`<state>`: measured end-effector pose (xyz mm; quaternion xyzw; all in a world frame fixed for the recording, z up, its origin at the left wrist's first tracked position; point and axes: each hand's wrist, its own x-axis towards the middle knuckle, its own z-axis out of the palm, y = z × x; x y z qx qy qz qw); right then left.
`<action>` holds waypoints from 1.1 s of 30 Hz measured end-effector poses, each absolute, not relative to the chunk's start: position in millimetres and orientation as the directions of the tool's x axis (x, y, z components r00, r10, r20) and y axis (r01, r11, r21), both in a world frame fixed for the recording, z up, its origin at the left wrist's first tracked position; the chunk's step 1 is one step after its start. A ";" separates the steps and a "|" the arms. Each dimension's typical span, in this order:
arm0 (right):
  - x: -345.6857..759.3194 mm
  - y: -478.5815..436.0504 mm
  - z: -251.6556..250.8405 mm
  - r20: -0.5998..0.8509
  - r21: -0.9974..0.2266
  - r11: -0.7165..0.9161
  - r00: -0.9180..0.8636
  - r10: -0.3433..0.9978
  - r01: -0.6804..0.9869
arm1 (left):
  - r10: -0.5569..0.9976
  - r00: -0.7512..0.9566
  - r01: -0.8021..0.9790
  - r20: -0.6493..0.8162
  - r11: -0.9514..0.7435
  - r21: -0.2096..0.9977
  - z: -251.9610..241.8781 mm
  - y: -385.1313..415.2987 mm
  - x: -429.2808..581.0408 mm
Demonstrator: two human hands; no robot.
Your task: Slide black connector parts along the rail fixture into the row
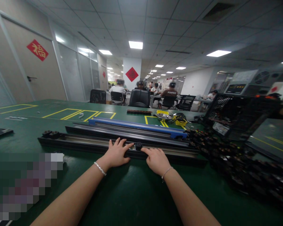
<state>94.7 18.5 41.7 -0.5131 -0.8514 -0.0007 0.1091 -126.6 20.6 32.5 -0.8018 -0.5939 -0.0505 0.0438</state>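
A long black channel rail point(85, 142) lies across the green table in front of me. Within its groove sits a small black block point(138, 146), between my two hands. My left hand point(116, 153) rests on the rail with its fingers spread, the index finger reaching close to the block's left side. From the right, the extended index finger of my right hand point(157, 160) touches or nearly touches the block; its other fingers are bent over the rail. More small black blocks point(50, 134) sit at the rail's left end.
Behind lie another dark rail point(127, 133) and a blue rail point(136, 125). A heap of small black parts point(235, 160) spreads at right, beside a tipped black crate point(235, 116). A metal bowl point(163, 116) stands farther back. Several people sit beyond the table point(61, 122).
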 end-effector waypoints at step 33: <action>112.2 17.5 60.4 0.090 -0.148 0.444 -0.435 0.896 0.884 | 0.952 0.287 0.957 0.111 -0.289 0.005 38.6 17.8 -124.0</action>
